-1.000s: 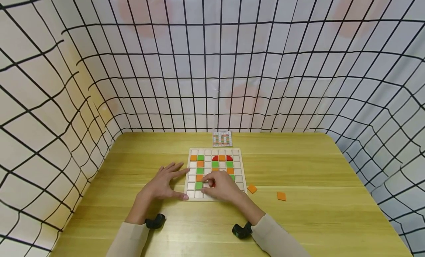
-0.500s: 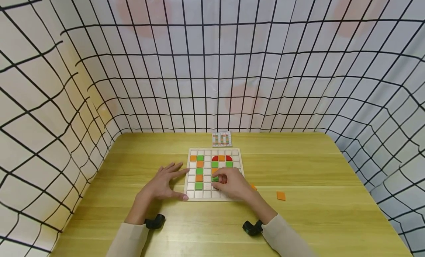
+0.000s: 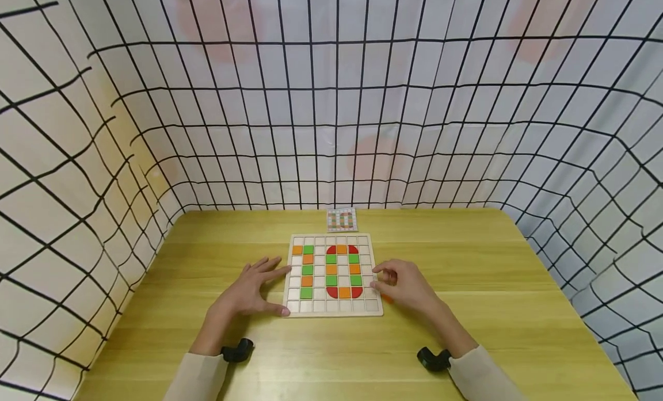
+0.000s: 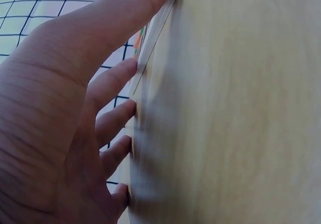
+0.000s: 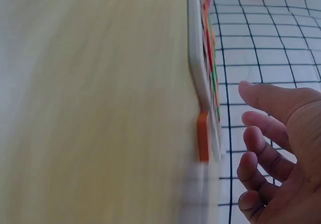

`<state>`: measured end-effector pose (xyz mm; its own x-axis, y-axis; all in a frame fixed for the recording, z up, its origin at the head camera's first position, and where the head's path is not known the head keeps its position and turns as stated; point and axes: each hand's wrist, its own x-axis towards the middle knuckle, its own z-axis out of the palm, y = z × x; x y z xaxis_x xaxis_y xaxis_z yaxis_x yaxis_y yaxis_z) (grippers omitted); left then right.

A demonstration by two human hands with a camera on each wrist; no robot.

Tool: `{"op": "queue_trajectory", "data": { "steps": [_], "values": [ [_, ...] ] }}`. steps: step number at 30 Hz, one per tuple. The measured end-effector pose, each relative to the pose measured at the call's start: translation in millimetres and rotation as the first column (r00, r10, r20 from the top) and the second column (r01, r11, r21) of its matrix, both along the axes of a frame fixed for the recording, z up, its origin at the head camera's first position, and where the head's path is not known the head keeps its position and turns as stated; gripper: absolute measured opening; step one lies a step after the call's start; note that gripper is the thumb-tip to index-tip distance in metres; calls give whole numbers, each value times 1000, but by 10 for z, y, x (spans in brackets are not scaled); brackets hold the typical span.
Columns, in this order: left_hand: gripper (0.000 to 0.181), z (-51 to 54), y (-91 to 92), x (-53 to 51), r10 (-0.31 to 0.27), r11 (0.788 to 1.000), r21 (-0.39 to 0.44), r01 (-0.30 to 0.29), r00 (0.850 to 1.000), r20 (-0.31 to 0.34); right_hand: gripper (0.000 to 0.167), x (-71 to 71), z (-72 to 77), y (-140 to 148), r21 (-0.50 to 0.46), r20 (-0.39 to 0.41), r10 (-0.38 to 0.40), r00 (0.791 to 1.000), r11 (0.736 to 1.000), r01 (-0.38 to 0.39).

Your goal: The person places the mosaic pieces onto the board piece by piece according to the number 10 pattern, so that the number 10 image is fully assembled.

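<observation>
A white gridded board (image 3: 317, 308) lies on the table with green, orange and red tiles in its cells. On its left, tiles form a figure like a 1; on its right, a ring (image 3: 331, 269) like a 0, red at the rounded corners. My left hand (image 3: 251, 291) spreads its fingers, with thumb and forefinger touching the board's left edge. Over the right edge hovers my right hand (image 3: 404, 284), fingers loosely bent, nothing between them in the right wrist view. Below it lies a loose orange tile (image 5: 202, 136) against the board's side, mostly hidden in the head view.
A small pattern card (image 3: 342, 220) lies behind the board, printed with a similar coloured figure. The wooden table (image 3: 466, 263) extends to both sides. White curtain with black grid lines (image 3: 331, 102) surrounds its back and sides.
My right hand has withdrawn rightward from over the board to its right edge, uncovering the ring's lower tiles. The loose orange tiles are now largely covered by that hand and arm. My left hand stays put.
</observation>
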<state>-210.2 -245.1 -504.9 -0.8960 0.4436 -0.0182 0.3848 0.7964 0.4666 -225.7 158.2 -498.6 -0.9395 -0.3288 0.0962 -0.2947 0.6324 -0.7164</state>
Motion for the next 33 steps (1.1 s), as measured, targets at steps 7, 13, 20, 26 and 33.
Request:
{"op": "queue_trajectory", "data": {
  "steps": [7, 13, 20, 26, 33],
  "values": [
    [102, -25, -18, 9, 3, 1000, -10, -3, 1000, -8, 33, 109, -29, 170, 47, 42, -27, 999, 999, 25],
    [102, -16, -14, 22, 4, 1000, -2, -4, 1000, -1, 44, 189, -59, 289, 62, 32, -31, 999, 998, 29],
    [104, -23, -18, 16, 7, 1000, -14, -7, 1000, -4, 45, 223, -118, 428, 105, 23, -46, 999, 994, 44],
    [104, -37, -22, 21, 5, 1000, -15, -5, 1000, 0, 39, 230, -146, 473, 120, 32, -56, 998, 991, 52],
    [102, -29, -21, 23, 0, 1000, 0, 0, 1000, -8, 35, 219, -178, 435, 161, -25, -38, 999, 986, 41]
  ]
}}
